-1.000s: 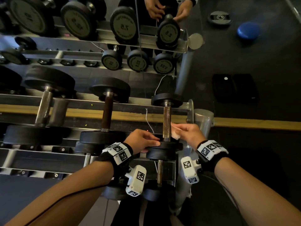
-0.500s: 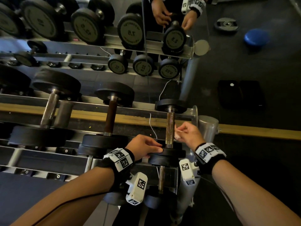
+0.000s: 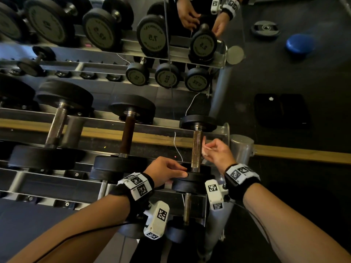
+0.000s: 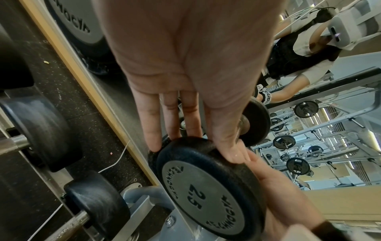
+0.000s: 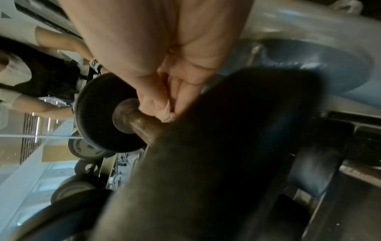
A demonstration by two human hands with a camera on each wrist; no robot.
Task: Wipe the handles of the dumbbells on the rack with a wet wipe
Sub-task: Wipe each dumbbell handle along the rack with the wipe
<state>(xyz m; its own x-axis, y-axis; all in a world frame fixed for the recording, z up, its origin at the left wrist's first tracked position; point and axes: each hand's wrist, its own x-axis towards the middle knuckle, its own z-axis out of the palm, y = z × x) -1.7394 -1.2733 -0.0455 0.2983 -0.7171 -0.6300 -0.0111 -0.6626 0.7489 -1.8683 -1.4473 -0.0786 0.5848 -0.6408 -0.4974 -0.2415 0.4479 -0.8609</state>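
Note:
The small 2.5 dumbbell [image 3: 196,149] lies at the right end of the rack's top shelf, its rusty handle [image 3: 196,150] pointing away from me. My left hand [image 3: 167,170] grips its near black head [image 4: 206,179], fingers over the top edge and thumb on the rim. My right hand [image 3: 214,150] holds a crumpled white wet wipe [image 3: 206,151] just right of the handle; in the right wrist view the wipe [image 5: 166,114] touches the bar close to the far head [image 5: 103,117]. Two bigger dumbbells [image 3: 127,133] [image 3: 55,126] lie to the left.
A mirror behind the rack [image 3: 106,120] reflects the dumbbells and my hands. A grey rack post [image 3: 241,149] stands right of my right hand. On the dark floor lie a blue disc [image 3: 299,43], a weight plate [image 3: 266,29] and black pads [image 3: 281,109]. A lower shelf holds more dumbbells [image 3: 187,209].
My right hand has slid with the wipe up along the handle from the near head towards the middle and come slightly off to its right. The left hand keeps its grip on the near head.

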